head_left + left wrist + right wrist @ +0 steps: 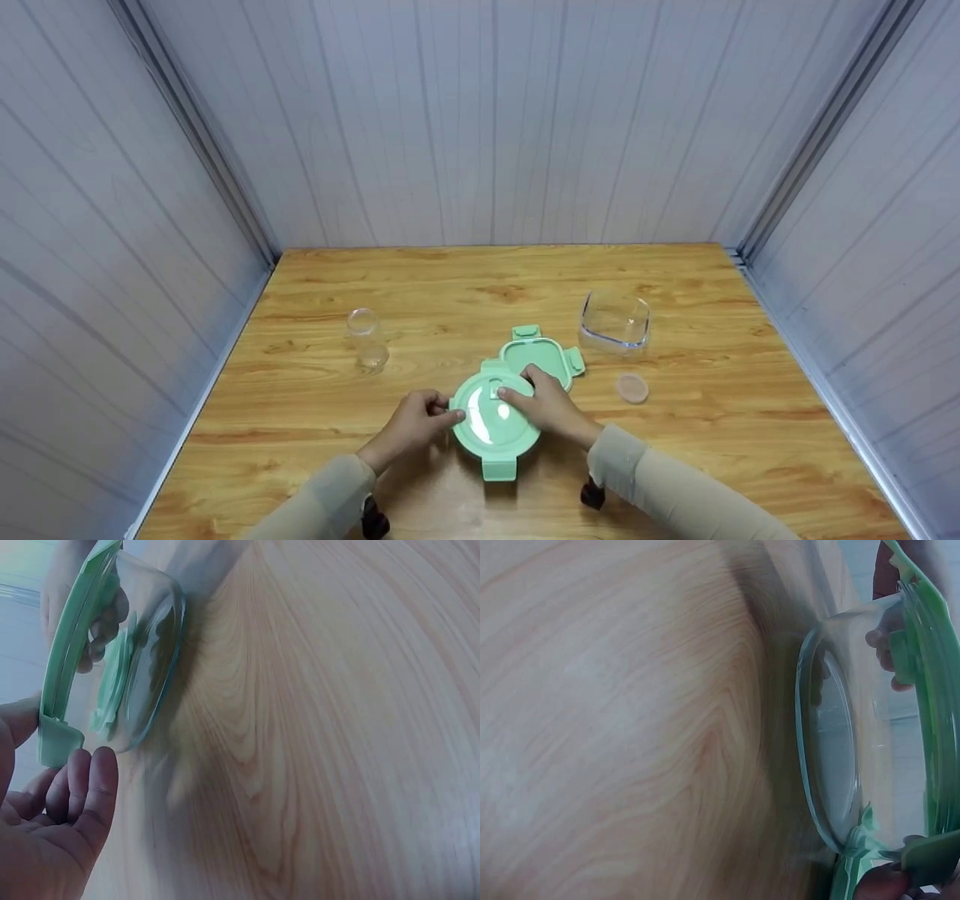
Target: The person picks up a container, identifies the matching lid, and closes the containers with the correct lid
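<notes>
A round green lid sits on top of a round clear glass container, near the front of the table. At the lid's left edge my left hand pinches a side flap, thumb above and fingers curled below. My right hand grips the lid's right side, its thumb lying on top by the small vent plug. A green flap shows at the right fingers in the right wrist view. The front flap sticks outward, as does the back one.
Just behind the container lies a square green lid, partly covered by the round one. A square glass container stands at back right, with a small round translucent lid before it. A clear glass jar is at left.
</notes>
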A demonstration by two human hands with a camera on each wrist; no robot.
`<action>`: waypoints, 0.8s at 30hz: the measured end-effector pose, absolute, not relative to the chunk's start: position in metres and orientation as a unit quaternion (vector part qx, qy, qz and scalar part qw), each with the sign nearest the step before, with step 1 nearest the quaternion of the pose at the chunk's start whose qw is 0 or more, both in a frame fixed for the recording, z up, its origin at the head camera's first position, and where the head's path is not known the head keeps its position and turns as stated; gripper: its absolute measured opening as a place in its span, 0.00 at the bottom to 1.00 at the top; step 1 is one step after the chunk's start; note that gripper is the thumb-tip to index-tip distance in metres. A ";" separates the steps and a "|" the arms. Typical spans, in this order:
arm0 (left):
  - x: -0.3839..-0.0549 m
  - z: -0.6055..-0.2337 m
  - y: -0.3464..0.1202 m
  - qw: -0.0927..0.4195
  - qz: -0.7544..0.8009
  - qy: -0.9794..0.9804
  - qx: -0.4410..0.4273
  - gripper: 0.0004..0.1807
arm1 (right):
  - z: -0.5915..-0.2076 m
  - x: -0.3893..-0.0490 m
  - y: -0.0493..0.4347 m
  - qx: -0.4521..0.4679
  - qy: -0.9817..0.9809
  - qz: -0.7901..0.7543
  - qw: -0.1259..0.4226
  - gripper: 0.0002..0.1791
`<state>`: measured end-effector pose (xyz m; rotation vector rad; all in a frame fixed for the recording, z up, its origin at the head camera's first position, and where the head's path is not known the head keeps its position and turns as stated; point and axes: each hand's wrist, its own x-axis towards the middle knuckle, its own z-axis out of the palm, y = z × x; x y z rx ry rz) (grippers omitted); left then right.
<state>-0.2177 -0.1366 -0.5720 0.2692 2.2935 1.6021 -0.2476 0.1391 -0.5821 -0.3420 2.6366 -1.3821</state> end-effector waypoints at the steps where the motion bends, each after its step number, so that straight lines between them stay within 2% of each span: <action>1: -0.218 -0.572 -0.137 0.168 0.565 0.802 0.096 0.14 | -0.582 -0.248 0.139 -0.113 0.878 -0.459 0.072 0.19; 12: -0.220 -0.576 -0.136 0.184 0.563 0.802 0.078 0.19 | -0.583 -0.244 0.139 -0.132 0.880 -0.453 0.061 0.20; 17: -0.222 -0.576 -0.136 0.193 0.564 0.800 0.072 0.20 | -0.581 -0.246 0.140 -0.122 0.878 -0.456 0.081 0.20; 24: -0.218 -0.572 -0.132 0.179 0.574 0.795 0.073 0.25 | -0.575 -0.249 0.141 -0.102 0.881 -0.449 0.110 0.22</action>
